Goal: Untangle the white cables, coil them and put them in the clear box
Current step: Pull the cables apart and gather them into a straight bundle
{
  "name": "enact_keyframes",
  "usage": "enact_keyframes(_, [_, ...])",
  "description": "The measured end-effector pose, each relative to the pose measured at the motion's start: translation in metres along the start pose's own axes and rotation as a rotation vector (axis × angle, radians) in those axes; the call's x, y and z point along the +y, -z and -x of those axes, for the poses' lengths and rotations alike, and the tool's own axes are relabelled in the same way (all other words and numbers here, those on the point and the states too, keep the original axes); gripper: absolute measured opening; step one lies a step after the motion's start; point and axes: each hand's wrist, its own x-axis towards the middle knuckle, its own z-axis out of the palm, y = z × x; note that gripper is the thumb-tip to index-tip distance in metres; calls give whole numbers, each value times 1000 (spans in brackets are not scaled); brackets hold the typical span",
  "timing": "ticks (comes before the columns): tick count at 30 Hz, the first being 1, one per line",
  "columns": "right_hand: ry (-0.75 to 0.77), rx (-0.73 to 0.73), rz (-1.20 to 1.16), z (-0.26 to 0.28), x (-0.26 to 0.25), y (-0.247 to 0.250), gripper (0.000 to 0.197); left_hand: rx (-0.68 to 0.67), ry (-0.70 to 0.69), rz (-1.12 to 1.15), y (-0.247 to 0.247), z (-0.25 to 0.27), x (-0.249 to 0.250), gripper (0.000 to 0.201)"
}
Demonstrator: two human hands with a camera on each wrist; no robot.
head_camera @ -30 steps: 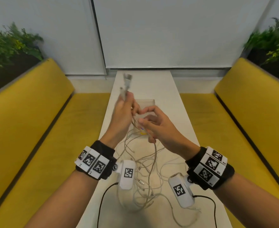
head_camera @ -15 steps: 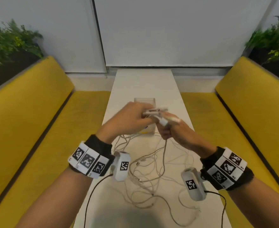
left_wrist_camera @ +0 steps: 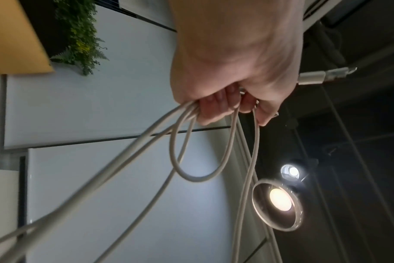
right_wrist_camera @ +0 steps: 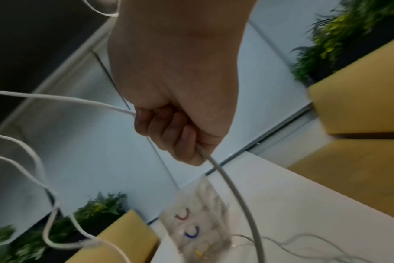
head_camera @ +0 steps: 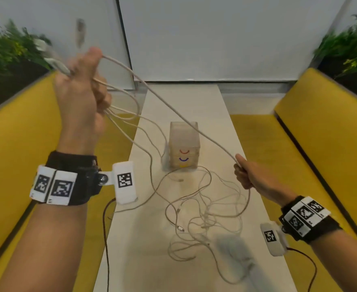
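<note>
My left hand (head_camera: 82,89) is raised high at the left and grips several loops of white cable (left_wrist_camera: 200,160), with plug ends (left_wrist_camera: 322,76) sticking out past its fingers. One white cable (head_camera: 173,110) runs taut from it down to my right hand (head_camera: 245,173), which grips the strand (right_wrist_camera: 232,188) low at the right, above the table. More white cables (head_camera: 203,209) lie tangled on the white table (head_camera: 131,260). The clear box (head_camera: 184,146) stands upright mid-table, with red, blue and yellow curved marks on its front.
Yellow benches (head_camera: 312,157) run along both sides of the narrow table. Green plants (head_camera: 9,51) stand behind the backrests at both far corners. A blurred white object (head_camera: 236,253) lies near the table's front right. Dark sensor leads (head_camera: 105,228) hang from both wrists.
My hands were together over the box; now the left has swung up and left with the cable loops, and the right has pulled down and right, drawing one strand taut.
</note>
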Motion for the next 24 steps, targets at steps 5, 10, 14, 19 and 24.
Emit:
enact_keyframes(5, [-100, 56, 133, 2, 22, 16, 49, -23, -13, 87, 5, -1, 4, 42])
enact_keyframes(10, [-401, -744, 627, 9, 15, 1, 24, -283, 42, 61, 4, 6, 0, 52])
enact_keyframes(14, [-280, -619, 836, -7, 25, -13, 10, -435, 64, 4, 1, 6, 0, 34])
enact_keyframes(19, [77, -226, 795, -47, 43, -49, 22, -531, 190, 30, -3, 9, 2, 43])
enact_keyframes(24, [112, -342, 840, -81, 75, -107, 36, -524, 285, -13, -1, 12, 3, 45])
